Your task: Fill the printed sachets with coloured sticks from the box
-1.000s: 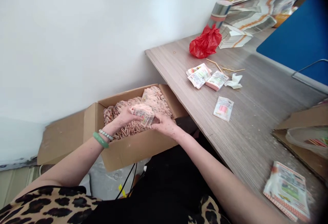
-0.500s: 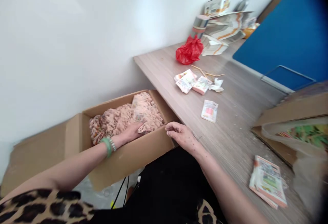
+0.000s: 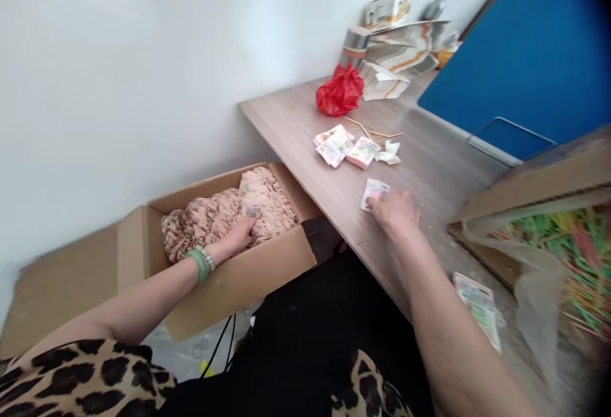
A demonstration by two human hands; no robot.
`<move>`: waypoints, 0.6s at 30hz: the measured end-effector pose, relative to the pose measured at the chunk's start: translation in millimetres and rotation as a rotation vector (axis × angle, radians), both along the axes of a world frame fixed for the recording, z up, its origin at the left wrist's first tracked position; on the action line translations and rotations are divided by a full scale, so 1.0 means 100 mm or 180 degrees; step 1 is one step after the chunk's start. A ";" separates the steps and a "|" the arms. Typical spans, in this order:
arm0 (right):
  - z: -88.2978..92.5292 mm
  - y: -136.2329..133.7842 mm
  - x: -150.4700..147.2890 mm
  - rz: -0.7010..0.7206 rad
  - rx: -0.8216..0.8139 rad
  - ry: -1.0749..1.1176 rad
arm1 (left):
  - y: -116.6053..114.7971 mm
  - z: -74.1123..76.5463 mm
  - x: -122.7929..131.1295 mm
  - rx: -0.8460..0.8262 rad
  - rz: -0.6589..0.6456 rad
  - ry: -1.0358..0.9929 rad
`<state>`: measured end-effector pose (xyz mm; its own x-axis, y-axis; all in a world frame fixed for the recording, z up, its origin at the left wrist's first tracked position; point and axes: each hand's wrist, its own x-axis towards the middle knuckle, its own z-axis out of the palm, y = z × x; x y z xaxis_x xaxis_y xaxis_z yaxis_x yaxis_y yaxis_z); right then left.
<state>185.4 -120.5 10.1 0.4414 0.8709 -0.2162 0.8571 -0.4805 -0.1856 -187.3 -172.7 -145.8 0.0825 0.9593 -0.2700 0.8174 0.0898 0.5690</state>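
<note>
My left hand [image 3: 242, 233], with a green bangle and beads at the wrist, is inside the cardboard box [image 3: 243, 270] on the pinkish packed bundles [image 3: 217, 216]. Its fingers press on the packets; whether they grip one is unclear. My right hand [image 3: 396, 212] is over the table [image 3: 296, 105], its fingertips on a small printed packet [image 3: 375, 193]. Behind that packet lie two small stacks of similar packets [image 3: 335, 147] [image 3: 363, 152] and a crumpled white scrap [image 3: 388, 153].
A red plastic bag [image 3: 340, 91] and folded cartons [image 3: 386, 79] stand at the back. At right are a blue panel [image 3: 506, 60], an open box of coloured strips [image 3: 568, 239] and another packet stack [image 3: 478, 305].
My right hand has moved from the box edge onto the single packet on the table. My left hand stays in the box, its fingers shifted slightly. The view has shifted a little.
</note>
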 end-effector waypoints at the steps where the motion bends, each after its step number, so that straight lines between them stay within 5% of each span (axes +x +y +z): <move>1: -0.08 0.05 -0.03 0.0044 0.0068 0.0039 | -0.01 -0.02 -0.02 -0.0024 0.0036 -0.0049; 6: -0.39 0.14 0.17 0.0004 0.0590 0.0714 | -0.12 0.07 -0.17 0.0112 0.0459 -0.0309; 10: -0.39 -0.04 0.15 -0.0229 0.1623 0.2401 | -0.21 0.30 -0.14 0.0271 0.0882 -0.0369; 14: -0.25 -0.40 -0.47 0.0297 0.1534 0.4251 | -0.30 0.75 0.26 0.0060 0.0719 -0.1499; 18: -0.33 -0.77 -1.18 0.0849 0.0840 0.4420 | -0.42 1.20 0.77 -0.0014 0.0161 -0.2859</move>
<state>66.9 -197.4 -23.3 -0.1684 0.9741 -0.1508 -0.0305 -0.1580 -0.9870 -110.6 -215.1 -25.9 0.2220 0.9666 -0.1278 0.0597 0.1173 0.9913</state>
